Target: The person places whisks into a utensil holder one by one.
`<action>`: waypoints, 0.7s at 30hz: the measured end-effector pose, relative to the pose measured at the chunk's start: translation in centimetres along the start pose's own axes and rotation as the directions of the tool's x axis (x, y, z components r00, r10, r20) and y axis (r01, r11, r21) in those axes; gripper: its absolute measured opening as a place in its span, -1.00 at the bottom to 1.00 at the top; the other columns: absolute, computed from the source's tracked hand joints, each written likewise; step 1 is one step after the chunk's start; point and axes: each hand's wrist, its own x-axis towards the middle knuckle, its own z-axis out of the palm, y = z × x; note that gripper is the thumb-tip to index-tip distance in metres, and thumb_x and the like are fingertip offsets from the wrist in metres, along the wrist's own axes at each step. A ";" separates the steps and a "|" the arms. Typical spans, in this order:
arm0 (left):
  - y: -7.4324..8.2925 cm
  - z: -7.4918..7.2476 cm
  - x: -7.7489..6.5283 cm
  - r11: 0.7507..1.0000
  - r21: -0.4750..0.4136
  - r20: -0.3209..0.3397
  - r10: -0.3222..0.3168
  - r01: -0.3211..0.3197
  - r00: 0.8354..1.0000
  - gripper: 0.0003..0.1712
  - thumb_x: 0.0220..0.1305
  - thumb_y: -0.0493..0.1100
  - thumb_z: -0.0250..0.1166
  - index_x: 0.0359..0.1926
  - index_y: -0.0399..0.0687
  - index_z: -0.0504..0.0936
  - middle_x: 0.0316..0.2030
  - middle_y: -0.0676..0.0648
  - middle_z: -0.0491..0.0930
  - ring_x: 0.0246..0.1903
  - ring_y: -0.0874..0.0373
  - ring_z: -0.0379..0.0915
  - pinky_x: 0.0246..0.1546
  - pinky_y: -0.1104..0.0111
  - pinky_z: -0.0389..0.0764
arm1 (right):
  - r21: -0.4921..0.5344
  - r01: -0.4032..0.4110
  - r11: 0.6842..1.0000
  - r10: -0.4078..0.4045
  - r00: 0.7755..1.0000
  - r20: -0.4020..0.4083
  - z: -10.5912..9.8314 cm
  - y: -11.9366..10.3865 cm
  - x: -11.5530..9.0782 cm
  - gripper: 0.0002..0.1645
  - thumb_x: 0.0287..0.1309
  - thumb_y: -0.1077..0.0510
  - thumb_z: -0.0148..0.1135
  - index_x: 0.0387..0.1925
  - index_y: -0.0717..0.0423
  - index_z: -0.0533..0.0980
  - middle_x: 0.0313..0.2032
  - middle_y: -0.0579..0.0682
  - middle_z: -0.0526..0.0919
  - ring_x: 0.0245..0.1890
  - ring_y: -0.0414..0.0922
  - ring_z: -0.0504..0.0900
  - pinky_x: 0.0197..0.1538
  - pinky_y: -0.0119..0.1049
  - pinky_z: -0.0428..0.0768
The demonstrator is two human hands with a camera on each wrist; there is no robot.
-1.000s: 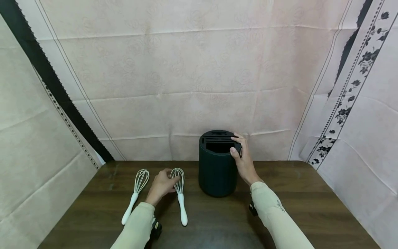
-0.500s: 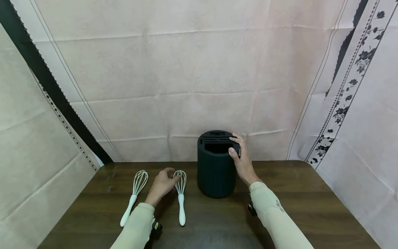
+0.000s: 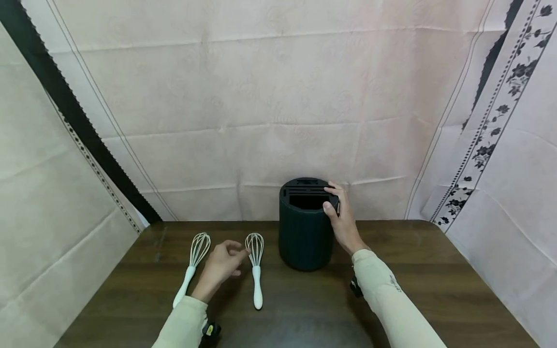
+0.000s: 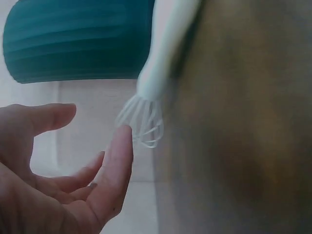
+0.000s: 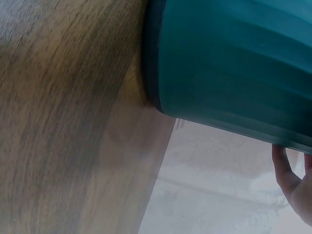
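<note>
A white-handled whisk (image 3: 257, 285) lies on the table with its wires pointing away from me. Just left of those wires is my left hand (image 3: 222, 263), one fingertip overlapping their edge. In the left wrist view, thumb and fingers of this hand (image 4: 73, 195) are spread apart around nothing, beside the whisk (image 4: 163, 53). A second, similar whisk (image 3: 186, 285) lies farther left, partly behind my left arm. My right hand (image 3: 343, 222) grips the right rim of a dark green utensil holder (image 3: 306, 241), thumb at its opening. The holder (image 5: 234, 73) stands upright.
The holder's black slotted lid (image 3: 306, 186) has a large rectangular opening toward me. A brown wooden table (image 3: 322, 309) carries everything. Pale patterned cloth (image 3: 270, 96) hangs right behind it and at both sides.
My left hand has drawn back a little, left and toward me, away from the nearer whisk. That whisk's wire end has shifted slightly right. My right hand keeps its grip on the holder.
</note>
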 end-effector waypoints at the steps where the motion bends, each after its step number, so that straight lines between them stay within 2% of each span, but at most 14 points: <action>1: -0.3 0.2 -0.1 1.000 -0.006 0.006 -0.018 0.018 1.000 -0.49 0.44 -0.06 0.39 0.20 -0.36 0.57 -0.08 -0.30 0.69 -0.20 -0.11 0.72 -0.35 0.24 0.80 | 0.002 0.000 1.000 0.000 1.000 0.002 0.0 0.0 0.0 -0.44 0.59 -0.06 0.01 0.48 -0.01 0.31 0.61 -0.06 0.11 0.63 -0.01 0.00 0.58 0.39 -0.09; 6: -0.9 0.8 -0.3 0.997 -0.004 0.082 -0.078 0.079 0.994 -0.49 0.38 -0.05 0.46 0.10 -0.38 0.59 -0.17 -0.24 0.70 -0.28 0.01 0.73 -0.36 0.22 0.81 | 0.005 0.005 1.000 -0.005 1.000 -0.007 0.1 0.1 0.1 -0.44 0.58 -0.07 0.01 0.48 -0.03 0.31 0.61 -0.07 0.11 0.63 -0.02 0.00 0.58 0.38 -0.07; 11: -1.0 1.6 -0.1 0.995 0.043 0.154 -0.100 0.094 0.983 -0.49 0.33 -0.05 0.51 0.02 -0.40 0.59 -0.28 -0.22 0.72 -0.36 0.05 0.75 -0.37 0.21 0.81 | -0.002 0.017 1.000 -0.017 1.000 -0.017 -0.1 0.0 0.1 -0.43 0.57 -0.07 0.03 0.48 -0.03 0.32 0.61 -0.04 0.13 0.62 -0.01 0.03 0.58 0.36 -0.05; 15: -1.3 2.1 -0.3 0.993 0.063 0.163 -0.112 0.103 0.980 -0.54 0.35 -0.09 0.50 -0.02 -0.41 0.59 -0.33 -0.19 0.72 -0.41 0.07 0.75 -0.40 0.25 0.80 | -0.002 -0.003 1.000 0.003 1.000 0.001 0.1 0.0 -0.1 -0.42 0.58 -0.08 0.01 0.50 -0.06 0.30 0.62 -0.06 0.10 0.63 -0.01 0.01 0.58 0.37 -0.07; 21: -1.5 2.9 -0.4 0.993 0.032 0.153 -0.114 0.111 0.982 -0.65 0.40 -0.15 0.45 -0.06 -0.39 0.61 -0.35 -0.20 0.71 -0.45 0.11 0.72 -0.42 0.30 0.79 | -0.001 0.004 1.000 -0.004 1.000 -0.024 0.3 -0.1 -0.2 -0.40 0.56 -0.17 0.03 0.47 -0.05 0.33 0.61 -0.07 0.13 0.61 -0.02 0.05 0.58 0.36 -0.05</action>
